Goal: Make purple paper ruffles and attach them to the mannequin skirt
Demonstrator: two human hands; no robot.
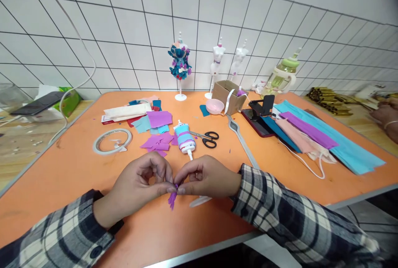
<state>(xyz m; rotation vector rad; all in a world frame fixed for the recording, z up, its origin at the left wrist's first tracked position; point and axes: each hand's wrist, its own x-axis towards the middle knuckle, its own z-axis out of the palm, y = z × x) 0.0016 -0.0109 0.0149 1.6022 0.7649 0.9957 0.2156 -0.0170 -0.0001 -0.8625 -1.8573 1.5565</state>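
Between the fingertips of both hands is a small twisted piece of purple crepe paper [172, 200], its loose end hanging below. My left hand [141, 183] pinches it from one side, and my right hand [207, 179] pinches it from the other. Just beyond my fingers lies a small mannequin [185, 137] wrapped in blue and purple paper. Black-handled scissors [209, 138] rest against its right side. Cut purple paper pieces [158, 141] are spread to its left. A pale flat item [200, 201], partly hidden, lies under my right hand.
A tape roll [97, 140] lies on the left. Behind stand a decorated mannequin [179, 59], two white ones, a cardboard box [228, 96], a pink bowl [214, 106] and a green-lidded bottle [281, 75]. Coloured paper strips [351, 148] lie right. Another person's hand [387, 114] shows at the far right.
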